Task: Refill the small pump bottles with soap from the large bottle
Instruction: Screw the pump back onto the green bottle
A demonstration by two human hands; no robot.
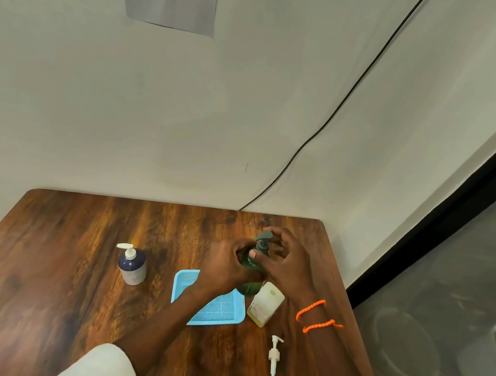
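Both hands, left hand (pixel 226 264) and right hand (pixel 285 261), grip the dark green pump bottle (pixel 251 271), upright, grey pump on

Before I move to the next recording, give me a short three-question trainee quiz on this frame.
1. True or false: the loose white pump lying on the table is screwed onto the pale square bottle.
2. Which bottle do both hands hold? A) the green pump bottle B) the dark blue pump bottle C) the pale square bottle
3. Fill in: the blue tray lies between the dark blue pump bottle and the ______ bottle.

Key:
1. False; it lies apart, and that bottle's neck is open.
2. A; the left hand grips its body, the right hand is at its pump.
3. Pale square.
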